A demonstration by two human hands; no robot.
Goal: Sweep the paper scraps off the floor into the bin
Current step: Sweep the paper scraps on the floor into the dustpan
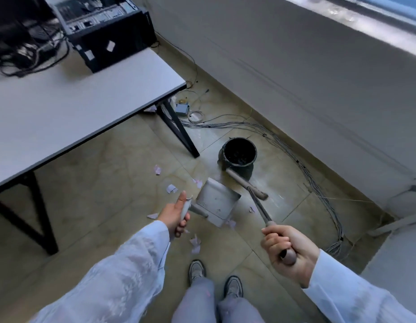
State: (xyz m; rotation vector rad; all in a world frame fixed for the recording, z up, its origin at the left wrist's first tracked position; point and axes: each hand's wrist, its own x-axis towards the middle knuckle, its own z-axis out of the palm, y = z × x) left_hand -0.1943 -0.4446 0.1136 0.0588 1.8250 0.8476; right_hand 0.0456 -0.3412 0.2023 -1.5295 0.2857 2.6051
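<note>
Head view | left hand [176, 214] grip clenched on dustpan [216, 201] handle | right hand [287, 247] grasping broom [253, 194] | scraps [171, 188] at dustpan's 9 and 6 o'clock unswept | bin [238, 156] at 12 o'clock, contents unclear.

Daylight from the window [374, 10] at top right, blown out with glare on the sill. Floor [114, 159] dimmer, soft shadow under the table [86, 101]. Cool bluish cast. Strong wide-angle bending at the edges; overall soft, slight motion blur.
</note>
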